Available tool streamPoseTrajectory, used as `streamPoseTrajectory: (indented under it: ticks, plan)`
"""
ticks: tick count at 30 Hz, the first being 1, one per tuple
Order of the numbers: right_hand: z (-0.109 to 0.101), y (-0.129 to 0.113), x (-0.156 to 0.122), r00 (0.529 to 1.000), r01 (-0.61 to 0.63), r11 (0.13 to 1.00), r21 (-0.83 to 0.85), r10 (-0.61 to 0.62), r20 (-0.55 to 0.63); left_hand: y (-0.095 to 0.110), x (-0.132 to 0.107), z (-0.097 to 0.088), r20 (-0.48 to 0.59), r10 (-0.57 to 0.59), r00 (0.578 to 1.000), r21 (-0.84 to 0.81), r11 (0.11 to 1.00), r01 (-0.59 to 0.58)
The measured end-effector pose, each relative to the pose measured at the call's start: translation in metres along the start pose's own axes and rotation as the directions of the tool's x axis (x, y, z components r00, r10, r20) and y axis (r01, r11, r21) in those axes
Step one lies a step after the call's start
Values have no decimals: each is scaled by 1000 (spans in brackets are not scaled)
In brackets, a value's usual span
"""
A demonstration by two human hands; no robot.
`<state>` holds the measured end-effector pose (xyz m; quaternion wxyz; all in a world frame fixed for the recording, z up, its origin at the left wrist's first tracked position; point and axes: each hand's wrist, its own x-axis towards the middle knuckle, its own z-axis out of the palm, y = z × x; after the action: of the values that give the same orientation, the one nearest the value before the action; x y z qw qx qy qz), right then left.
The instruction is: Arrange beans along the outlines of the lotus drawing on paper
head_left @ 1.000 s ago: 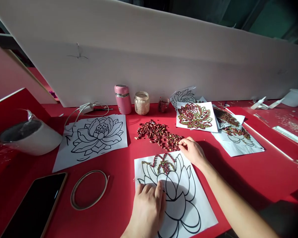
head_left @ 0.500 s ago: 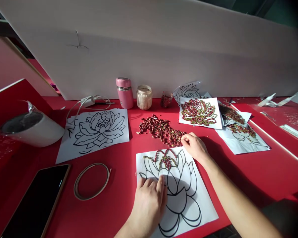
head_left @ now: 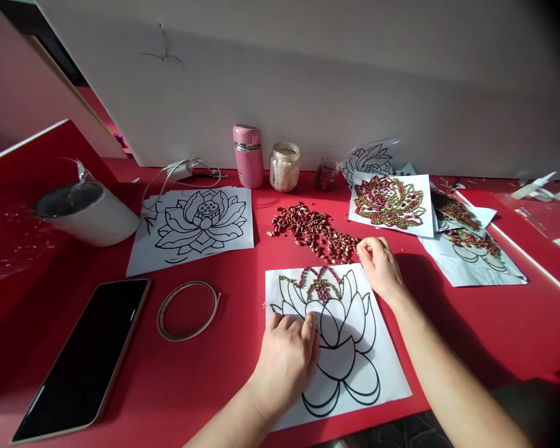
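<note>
A white sheet with a black lotus outline (head_left: 350, 367) lies in front of me on the red table (head_left: 471, 336). Red and green beans fill part of its upper petals. My left hand (head_left: 287, 361) rests flat on the sheet's left side, fingers stretched out. My right hand (head_left: 380, 269) sits at the near right end of a pile of red beans (head_left: 315, 231), fingers curled in a pinch at the beans; what is between the fingertips is too small to make out.
A blank lotus sheet (head_left: 196, 227) lies at left, finished bean pictures (head_left: 391, 202) at right. A pink flask (head_left: 248, 155), a jar (head_left: 284, 167), a white tub (head_left: 86, 211), a dark phone (head_left: 86, 358) and a tape ring (head_left: 187, 310) stand around. A white board rises behind.
The camera has shifted, so everything sits higher and further right in view. My right hand stays pinching at the bean pile. My left hand still lies on the sheet.
</note>
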<state>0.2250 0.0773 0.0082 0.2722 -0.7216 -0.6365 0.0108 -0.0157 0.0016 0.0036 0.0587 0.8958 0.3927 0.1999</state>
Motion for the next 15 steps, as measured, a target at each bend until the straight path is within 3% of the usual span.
streamPoseTrajectory:
  ticks: [5,9,13,15]
  plan:
    - [0,-2,-2,999,42,995,94,-40,-13,-1,1,0,4,-3,1000,-9,1000,3]
    - [-5,-24,-14,988,133,976,175,-144,53,0,1,0,5,-6,1000,-4,1000,6]
    - [-9,-59,-37,899,300,905,301,-374,229,1,2,-1,-1,-15,1000,1,1000,15]
    - [-10,-72,-47,858,338,884,322,-431,281,1,2,-2,-8,-12,1000,7,1000,12]
